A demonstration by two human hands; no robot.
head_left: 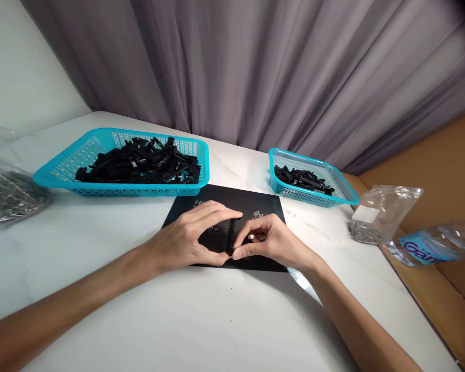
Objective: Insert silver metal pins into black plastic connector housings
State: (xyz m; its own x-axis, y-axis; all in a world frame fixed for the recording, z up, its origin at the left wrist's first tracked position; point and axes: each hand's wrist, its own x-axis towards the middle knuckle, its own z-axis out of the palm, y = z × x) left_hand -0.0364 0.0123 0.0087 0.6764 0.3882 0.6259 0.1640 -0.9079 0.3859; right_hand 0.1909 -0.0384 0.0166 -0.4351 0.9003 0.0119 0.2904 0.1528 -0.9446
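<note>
A narrow black plastic part [231, 235] stands lengthwise between my hands over a black mat [263, 261]. My left hand [196, 232] is closed around it, with the fingers at its far end and the thumb at its near end. At the near end of the part, my right hand [269, 240] has its thumb and index finger pinched together. What lies between those fingertips is too small to make out. Under the curled fingers of the right hand shows a small white-tipped object [251, 236]. Small metal pieces [257, 214] lie in a loose pile on the mat beyond the right hand.
A large blue basket [120, 189] of black plastic parts stands at the back left, a smaller blue basket [313, 197] of similar parts at the back right. Bags of small metal pieces lie at left [11, 196] and right [368, 227]. A plastic bottle [430, 245] lies far right.
</note>
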